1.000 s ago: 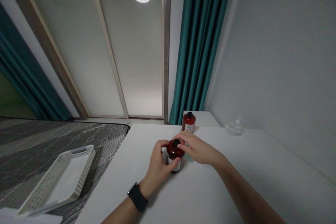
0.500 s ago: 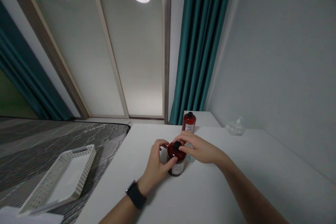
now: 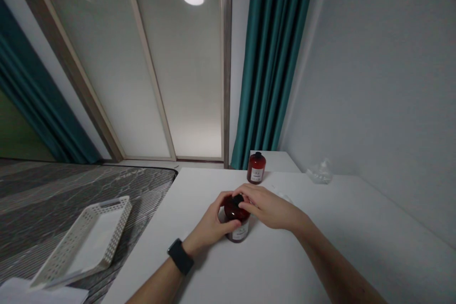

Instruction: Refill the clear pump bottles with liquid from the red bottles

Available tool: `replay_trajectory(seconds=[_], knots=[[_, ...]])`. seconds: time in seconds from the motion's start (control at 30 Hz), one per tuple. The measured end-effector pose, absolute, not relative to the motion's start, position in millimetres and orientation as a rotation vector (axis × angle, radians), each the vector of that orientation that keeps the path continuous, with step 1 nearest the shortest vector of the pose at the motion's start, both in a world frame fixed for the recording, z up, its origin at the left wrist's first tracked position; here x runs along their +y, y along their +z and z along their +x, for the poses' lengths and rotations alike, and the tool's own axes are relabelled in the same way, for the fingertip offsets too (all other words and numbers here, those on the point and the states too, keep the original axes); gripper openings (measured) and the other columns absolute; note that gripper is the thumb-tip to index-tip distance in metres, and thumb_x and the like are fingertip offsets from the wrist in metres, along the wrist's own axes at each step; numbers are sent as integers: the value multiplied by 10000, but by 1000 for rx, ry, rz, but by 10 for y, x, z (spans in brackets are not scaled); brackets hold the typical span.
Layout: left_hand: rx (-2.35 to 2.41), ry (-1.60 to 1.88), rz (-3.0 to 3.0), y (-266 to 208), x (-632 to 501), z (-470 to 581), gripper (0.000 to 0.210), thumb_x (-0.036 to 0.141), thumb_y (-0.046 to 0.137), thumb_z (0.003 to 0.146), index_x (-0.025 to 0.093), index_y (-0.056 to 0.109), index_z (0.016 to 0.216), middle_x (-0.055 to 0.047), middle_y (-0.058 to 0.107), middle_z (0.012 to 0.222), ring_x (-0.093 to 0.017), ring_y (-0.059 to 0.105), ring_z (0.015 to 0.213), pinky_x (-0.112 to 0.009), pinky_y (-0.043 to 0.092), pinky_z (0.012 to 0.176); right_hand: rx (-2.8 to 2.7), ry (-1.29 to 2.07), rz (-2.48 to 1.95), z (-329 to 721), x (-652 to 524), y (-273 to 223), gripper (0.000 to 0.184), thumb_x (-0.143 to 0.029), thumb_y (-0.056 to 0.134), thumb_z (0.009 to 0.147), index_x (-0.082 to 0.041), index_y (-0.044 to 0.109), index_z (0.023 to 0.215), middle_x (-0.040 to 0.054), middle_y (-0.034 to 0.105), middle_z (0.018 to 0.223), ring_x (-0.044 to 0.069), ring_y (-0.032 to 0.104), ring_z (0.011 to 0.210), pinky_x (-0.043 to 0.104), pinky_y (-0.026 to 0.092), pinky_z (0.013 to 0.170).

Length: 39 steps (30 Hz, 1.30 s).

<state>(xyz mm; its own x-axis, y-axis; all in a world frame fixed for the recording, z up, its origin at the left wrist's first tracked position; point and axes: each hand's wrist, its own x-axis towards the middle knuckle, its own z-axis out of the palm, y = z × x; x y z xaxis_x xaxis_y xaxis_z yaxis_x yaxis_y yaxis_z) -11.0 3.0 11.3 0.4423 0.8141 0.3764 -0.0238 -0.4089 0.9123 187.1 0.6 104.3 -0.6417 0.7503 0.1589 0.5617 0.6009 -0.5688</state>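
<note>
A dark red-brown bottle (image 3: 239, 232) with a white label and a black cap (image 3: 238, 199) stands upright on the white table. My left hand (image 3: 211, 226) is wrapped round the bottle's body, thumb across the front near the label. From the right, my right hand (image 3: 268, 205) grips the black cap between thumb and fingers; its knuckles hide part of the bottle's shoulder. Behind them a second bottle (image 3: 256, 169) of the same look stands upright with its cap on, touched by neither hand. Something clear or whitish (image 3: 285, 196) lies partly hidden behind my right hand.
A crumpled clear plastic bag (image 3: 320, 172) lies at the back right by the wall. On the left, past the edge of the white table (image 3: 171, 199), a white perforated basket (image 3: 119, 228) sits over the grey patterned surface. Papers (image 3: 42, 293) lie at the bottom left.
My left hand has closed round the bottle, and my right fingers have settled on its cap. The bottle has shifted slightly left and nearer. The rear bottle now shows whole.
</note>
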Motion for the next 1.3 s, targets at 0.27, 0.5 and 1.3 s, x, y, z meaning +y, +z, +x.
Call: replay_trajectory(seconds=[0.27,0.5,1.3], knots=[[817,1106,1740,138,-34,-81,591,237,726,783,198,482,1320,-96,593,1305,-292,529,1229,-415,392,1071,-2429,651,-1117,1819,-25,1062,155,-177,511,967,-177,592,1100,64,632,981,205,590,877,338,453,842],[806,1114,1887,164,46,-241,571,376,682,845,193,460,1339,-127,554,1310,-303,518,1219,-459,391,1059,-2353,865,-1210,1947,41,976,437,-276,666,859,-219,521,1267,2,576,917,158,547,740,278,436,676],[1038,1362,1902,448,47,-209,127,239,723,770,201,602,771,-3,537,826,-185,527,803,-304,429,744,-2233,1011,-1078,1716,153,700,529,-292,833,697,-205,631,1178,41,689,1067,215,606,921,304,441,793]])
